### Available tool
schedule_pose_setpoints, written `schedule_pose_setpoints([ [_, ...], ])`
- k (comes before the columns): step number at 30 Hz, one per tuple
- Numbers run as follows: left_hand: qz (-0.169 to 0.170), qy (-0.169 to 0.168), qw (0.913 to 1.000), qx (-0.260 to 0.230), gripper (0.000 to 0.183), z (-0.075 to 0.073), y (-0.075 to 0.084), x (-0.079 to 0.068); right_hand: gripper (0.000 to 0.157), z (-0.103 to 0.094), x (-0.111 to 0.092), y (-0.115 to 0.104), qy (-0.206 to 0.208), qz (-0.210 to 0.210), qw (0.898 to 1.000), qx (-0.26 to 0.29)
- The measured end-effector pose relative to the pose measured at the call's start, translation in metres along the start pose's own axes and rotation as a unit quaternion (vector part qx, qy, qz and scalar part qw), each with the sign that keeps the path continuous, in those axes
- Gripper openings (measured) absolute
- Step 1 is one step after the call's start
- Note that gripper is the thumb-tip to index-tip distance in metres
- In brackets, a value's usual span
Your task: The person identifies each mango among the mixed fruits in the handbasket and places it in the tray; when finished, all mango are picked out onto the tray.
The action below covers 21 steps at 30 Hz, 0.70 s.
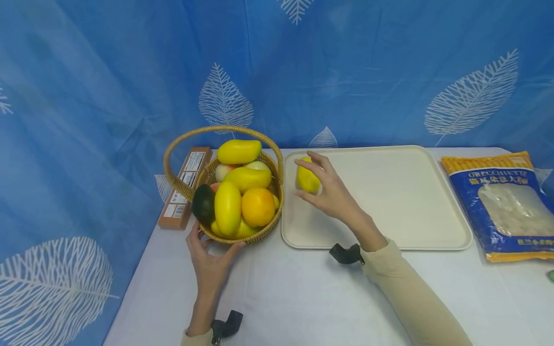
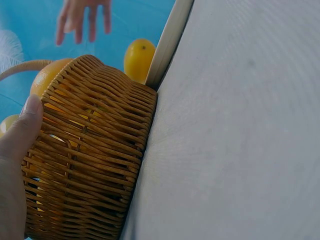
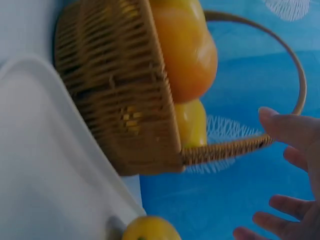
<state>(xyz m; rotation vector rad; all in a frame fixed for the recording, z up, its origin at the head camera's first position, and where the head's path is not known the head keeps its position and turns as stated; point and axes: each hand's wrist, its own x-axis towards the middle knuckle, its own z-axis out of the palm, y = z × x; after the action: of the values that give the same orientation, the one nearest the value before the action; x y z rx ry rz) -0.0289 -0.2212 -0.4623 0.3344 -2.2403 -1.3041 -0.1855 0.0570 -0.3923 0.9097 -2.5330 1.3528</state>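
Observation:
A wicker basket [image 1: 261, 234] with a tall handle is heaped with fruit: yellow mangoes [image 1: 227, 207], an orange [image 1: 258, 206] and a dark green avocado [image 1: 202, 204]. My left hand [image 1: 209, 262] holds the basket's near left side, its thumb [image 2: 31, 117] against the weave close to the rim. On the left end of a cream tray [image 1: 389, 202] is a yellow oval fruit [image 1: 306, 179]. Over it hovers my right hand [image 1: 331, 192], fingers spread and apart from the fruit. In the right wrist view its thumb [image 3: 285, 127] overlaps the basket handle.
Behind the basket's left side lies a brown box [image 1: 177, 214] with white labels. A blue and yellow pasta bag [image 1: 504, 206] lies right of the tray. White cloth [image 1: 285, 298] covers the table, and a blue leaf-print curtain [image 1: 346, 72] hangs behind it.

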Motion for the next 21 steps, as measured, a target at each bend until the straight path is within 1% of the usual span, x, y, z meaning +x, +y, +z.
schedule_pose_setpoints([
  [2, -0.006, -0.001, 1.0, 0.0, 0.109, 0.0, 0.001, 0.0, 0.065, 0.002, -0.001, -0.008, -0.009, -0.015, 1.0, 0.015],
  [6, -0.016, -0.001, 0.9999, -0.005, 0.11, 0.001, 0.004, 0.0, 0.065, 0.008, -0.005, -0.017, -0.025, -0.024, 0.999, 0.039],
  [8, -0.018, -0.002, 0.9998, -0.007, 0.11, 0.002, 0.005, 0.001, 0.065, 0.011, -0.006, -0.022, -0.03, -0.041, 0.997, 0.057],
  [12, -0.013, 0.001, 0.9998, -0.013, 0.11, 0.003, 0.006, 0.002, 0.065, 0.02, -0.006, -0.035, -0.052, -0.097, 0.99, 0.09],
  [14, -0.011, 0.001, 0.9999, -0.012, 0.109, 0.003, 0.005, 0.002, 0.065, 0.025, -0.005, -0.043, -0.067, -0.122, 0.986, 0.089],
  [17, -0.004, 0.0, 1.0, -0.005, 0.109, 0.002, 0.003, 0.002, 0.067, 0.034, -0.001, -0.053, -0.082, -0.142, 0.984, 0.063],
  [21, 0.008, -0.001, 1.0, 0.0, 0.109, 0.0, 0.0, 0.002, 0.071, 0.046, 0.01, -0.063, -0.1, -0.143, 0.984, 0.044],
])
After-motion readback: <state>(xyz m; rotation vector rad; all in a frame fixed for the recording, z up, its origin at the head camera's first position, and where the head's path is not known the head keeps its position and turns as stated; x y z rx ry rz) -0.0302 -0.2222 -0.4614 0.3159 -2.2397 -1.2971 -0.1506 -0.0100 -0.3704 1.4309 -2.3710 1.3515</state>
